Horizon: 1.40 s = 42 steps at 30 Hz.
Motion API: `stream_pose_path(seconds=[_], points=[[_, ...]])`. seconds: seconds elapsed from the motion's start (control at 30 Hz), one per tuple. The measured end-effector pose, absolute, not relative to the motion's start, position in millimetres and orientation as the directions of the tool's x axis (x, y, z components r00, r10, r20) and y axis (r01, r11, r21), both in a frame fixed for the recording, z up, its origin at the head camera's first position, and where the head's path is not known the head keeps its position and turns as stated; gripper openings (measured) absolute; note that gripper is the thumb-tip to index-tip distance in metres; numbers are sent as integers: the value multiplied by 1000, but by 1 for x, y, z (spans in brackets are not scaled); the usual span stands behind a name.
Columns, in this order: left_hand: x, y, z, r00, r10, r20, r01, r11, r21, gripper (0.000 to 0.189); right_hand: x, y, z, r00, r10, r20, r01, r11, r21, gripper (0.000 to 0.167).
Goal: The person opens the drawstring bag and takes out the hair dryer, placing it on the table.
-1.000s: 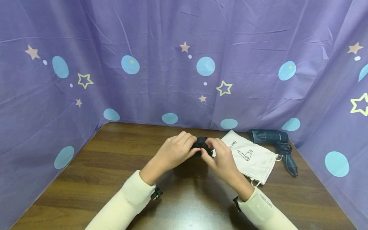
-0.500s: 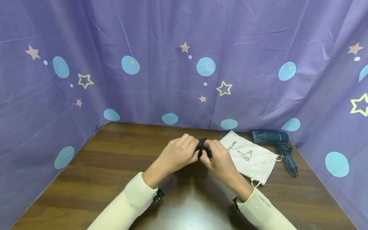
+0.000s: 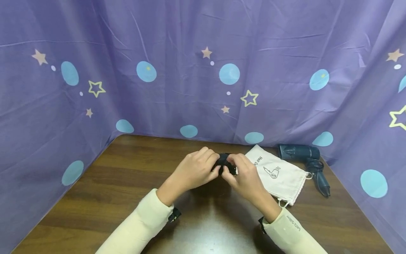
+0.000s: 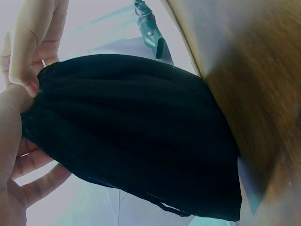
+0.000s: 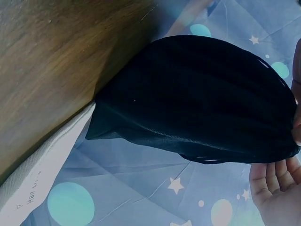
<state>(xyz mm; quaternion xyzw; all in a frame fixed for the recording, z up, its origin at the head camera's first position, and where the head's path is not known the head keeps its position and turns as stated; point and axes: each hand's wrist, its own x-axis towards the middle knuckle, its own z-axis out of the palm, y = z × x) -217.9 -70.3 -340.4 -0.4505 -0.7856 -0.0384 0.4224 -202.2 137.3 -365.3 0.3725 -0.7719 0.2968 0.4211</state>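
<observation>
A black cloth drawstring pouch (image 3: 224,159) stands upright on the wooden table, its gathered top between my two hands. Seen from the left wrist, the pouch (image 4: 141,132) widens in folds from the pinched neck down to the tabletop. My left hand (image 3: 197,167) pinches the left side of its mouth between thumb and fingers. On the opposite side, my right hand (image 3: 245,174) pinches the rim the same way. A loop of black cord hangs along the pouch's side (image 5: 207,161) in the right wrist view. What is inside the pouch is hidden.
Right of the hands lies a white drawstring bag (image 3: 282,176) printed with a hair dryer drawing. Beyond it is a dark teal hair dryer (image 3: 298,152) with its cord wound up. A purple curtain (image 3: 177,70) with stars and dots surrounds the table (image 3: 104,197).
The thumbs, close together a second ago, are now a little apart. The pouch's mouth looks wider between the hands than half a second ago. Bag and hair dryer lie as before.
</observation>
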Motion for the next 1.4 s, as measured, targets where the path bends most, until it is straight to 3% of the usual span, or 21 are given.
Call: stream_pose_path(seconds=[0.2,0.47,0.87,1.4], points=[[-220,-74,-339,-238,681,692,758,577,-306,20,-201,138,-363,-398,-354,846,-818,554,-153,22],[-220,-72,-336,-219,646,731,763,580,-285,20,-200,140,-361,-386,-340,858,-816,560,-145,18],[-217,-67,-339,-200,575,793,801,562,-205,14,-206,139,-361,-287,-317,904,-821,568,-61,18],[-219,-67,-340,-138,568,811,770,577,-273,13,-206,138,-364,-265,-339,903,-828,561,-33,20]])
